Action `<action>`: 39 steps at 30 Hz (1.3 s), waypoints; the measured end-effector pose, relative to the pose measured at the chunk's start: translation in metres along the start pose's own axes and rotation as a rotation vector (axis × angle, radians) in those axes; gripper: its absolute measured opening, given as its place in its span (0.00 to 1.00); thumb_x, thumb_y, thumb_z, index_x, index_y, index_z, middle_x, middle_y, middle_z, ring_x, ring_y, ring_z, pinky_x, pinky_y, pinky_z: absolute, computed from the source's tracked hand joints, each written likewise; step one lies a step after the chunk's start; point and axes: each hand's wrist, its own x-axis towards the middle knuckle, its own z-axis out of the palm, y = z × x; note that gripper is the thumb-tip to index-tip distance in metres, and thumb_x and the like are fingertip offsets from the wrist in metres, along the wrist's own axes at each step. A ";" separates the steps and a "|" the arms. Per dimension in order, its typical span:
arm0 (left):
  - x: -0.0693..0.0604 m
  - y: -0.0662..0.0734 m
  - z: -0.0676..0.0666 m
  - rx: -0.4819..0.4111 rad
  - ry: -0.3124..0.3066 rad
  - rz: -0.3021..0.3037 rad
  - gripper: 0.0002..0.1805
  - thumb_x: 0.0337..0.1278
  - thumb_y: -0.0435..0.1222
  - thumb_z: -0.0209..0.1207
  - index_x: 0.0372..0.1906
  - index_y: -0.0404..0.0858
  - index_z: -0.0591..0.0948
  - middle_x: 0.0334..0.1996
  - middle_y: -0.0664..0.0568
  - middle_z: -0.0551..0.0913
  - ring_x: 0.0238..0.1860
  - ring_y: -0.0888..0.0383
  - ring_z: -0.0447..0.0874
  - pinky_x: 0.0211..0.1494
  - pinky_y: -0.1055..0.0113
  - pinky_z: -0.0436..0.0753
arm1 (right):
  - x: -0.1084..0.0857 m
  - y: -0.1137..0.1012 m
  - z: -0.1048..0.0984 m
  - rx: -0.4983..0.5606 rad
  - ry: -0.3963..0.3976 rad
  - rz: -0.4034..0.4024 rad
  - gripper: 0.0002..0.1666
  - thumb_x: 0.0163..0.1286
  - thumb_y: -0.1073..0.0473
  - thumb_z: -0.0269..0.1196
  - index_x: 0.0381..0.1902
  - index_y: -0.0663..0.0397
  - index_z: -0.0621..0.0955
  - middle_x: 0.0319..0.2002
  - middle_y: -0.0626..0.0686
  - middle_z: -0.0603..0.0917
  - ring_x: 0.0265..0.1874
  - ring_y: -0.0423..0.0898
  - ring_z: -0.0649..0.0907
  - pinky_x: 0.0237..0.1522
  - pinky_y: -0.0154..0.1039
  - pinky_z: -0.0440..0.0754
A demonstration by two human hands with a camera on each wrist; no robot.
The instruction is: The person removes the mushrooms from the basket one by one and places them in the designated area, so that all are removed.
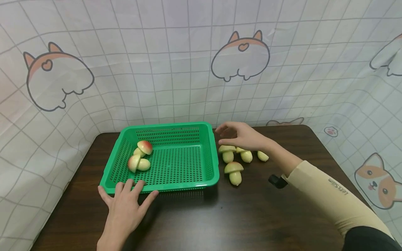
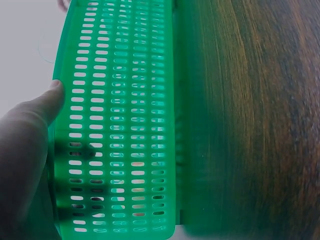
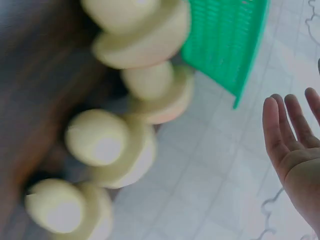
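Bench (image 1: 194, 223): dark brown wood, grain clear in the left wrist view, rounded back corners, soft sheen toward the near side. On it, left of middle and toward the back: green basket (image 1: 176, 162), rectangular, slotted, long side facing near edge, shadow along its front. Right of basket, four mushrooms straight on the wood: left mushroom (image 1: 228, 157), middle mushroom (image 1: 246, 156) and right mushroom (image 1: 263, 156) in a rough back row, front mushroom (image 1: 235, 176) just ahead of the left one. Front one's stem points nearward (right one partly hidden in head view).
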 end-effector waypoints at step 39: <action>0.004 0.000 0.000 0.004 0.013 0.003 0.25 0.63 0.60 0.64 0.43 0.41 0.83 0.34 0.49 0.75 0.39 0.39 0.72 0.59 0.16 0.27 | 0.191 -0.088 0.128 0.000 -0.561 -0.186 0.30 0.70 0.59 0.68 0.69 0.51 0.75 0.65 0.46 0.76 0.63 0.49 0.75 0.55 0.31 0.75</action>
